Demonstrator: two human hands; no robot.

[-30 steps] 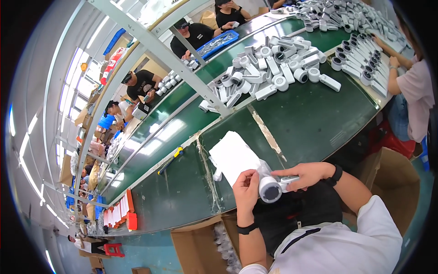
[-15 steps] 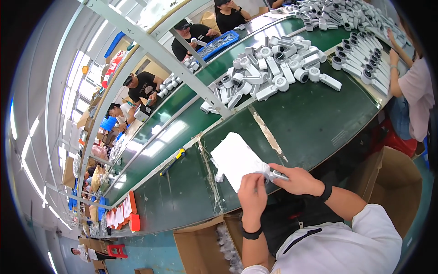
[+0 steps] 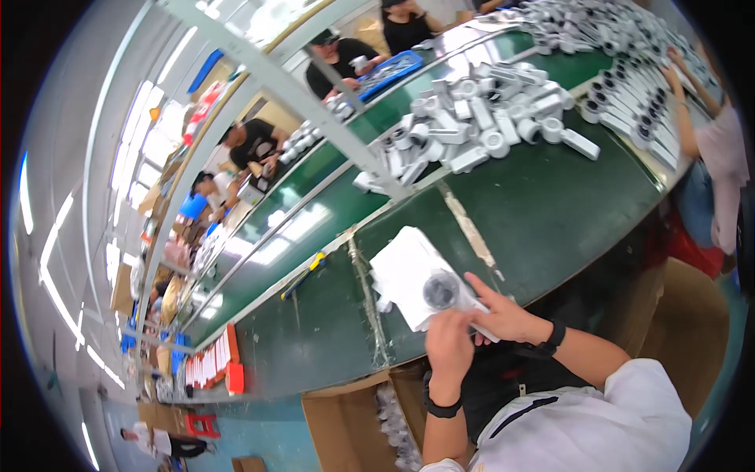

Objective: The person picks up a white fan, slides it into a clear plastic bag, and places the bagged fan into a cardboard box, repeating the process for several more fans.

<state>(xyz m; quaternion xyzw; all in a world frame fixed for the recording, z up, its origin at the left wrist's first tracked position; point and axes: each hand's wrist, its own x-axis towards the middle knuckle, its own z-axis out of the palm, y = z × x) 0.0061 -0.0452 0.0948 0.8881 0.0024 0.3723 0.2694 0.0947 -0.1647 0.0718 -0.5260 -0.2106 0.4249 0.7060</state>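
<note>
A white handheld device [image 3: 442, 291] with a round, dark-grey head is in both my hands, its head turned up over a stack of white sheets or bags [image 3: 401, 263]. My right hand [image 3: 503, 316] is closed around its handle from the right, the thumb along the upper side. My left hand [image 3: 450, 342] has its fingers bent against the near side of the device, just below the round head. Part of the handle is hidden by my fingers. The stack lies on the green bench [image 3: 543, 220], close to its front edge.
A large heap of similar white devices [image 3: 487, 110] lies beyond my hands. A yellow cutter knife [image 3: 305, 275] rests left of the stack. Open cartons [image 3: 346, 425] stand below the bench edge. A metal frame post [image 3: 330, 130] rises ahead. A co-worker's arms [image 3: 692, 102] reach over rows of devices.
The device has come up and left over the white stack, and its round head now faces up in plain sight. My left hand has shifted slightly right and toward me.
</note>
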